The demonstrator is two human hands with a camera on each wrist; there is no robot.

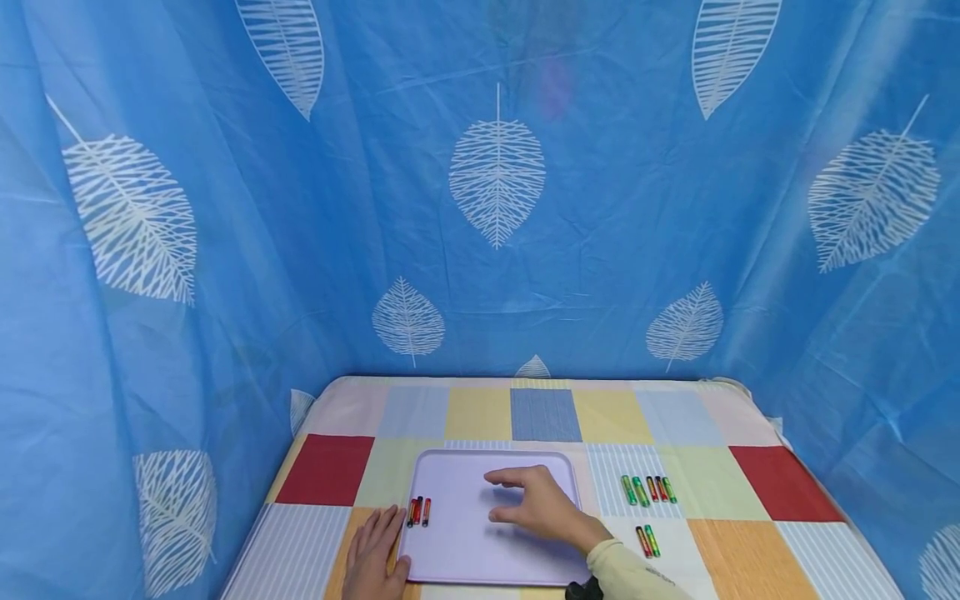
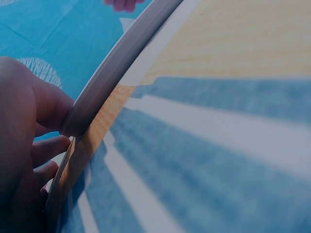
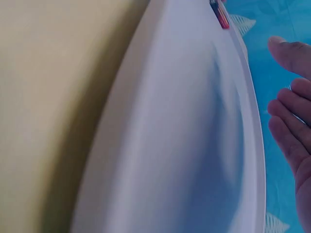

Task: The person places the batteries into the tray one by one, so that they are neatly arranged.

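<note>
A pale lilac tray (image 1: 457,550) lies on the table, with three red-and-black batteries (image 1: 427,512) close together along its left side. My left hand (image 1: 372,557) rests at the tray's left edge. In the left wrist view its fingers (image 2: 51,104) touch the rim, not curled around it. Above the tray's right half hovers my right hand (image 1: 542,504), thumb and fingers spread apart with nothing between them. The right wrist view shows that hand (image 3: 296,107) beyond the tray's rim, and a red battery (image 3: 221,17) at the tray's far end.
Right of the tray, a row of several green and red batteries (image 1: 640,492) lies on the patchwork cloth (image 1: 738,558). Nearer me are a red battery (image 1: 643,542) and a green one (image 1: 652,541). Blue leaf-patterned curtains (image 1: 600,250) enclose the table's back and sides.
</note>
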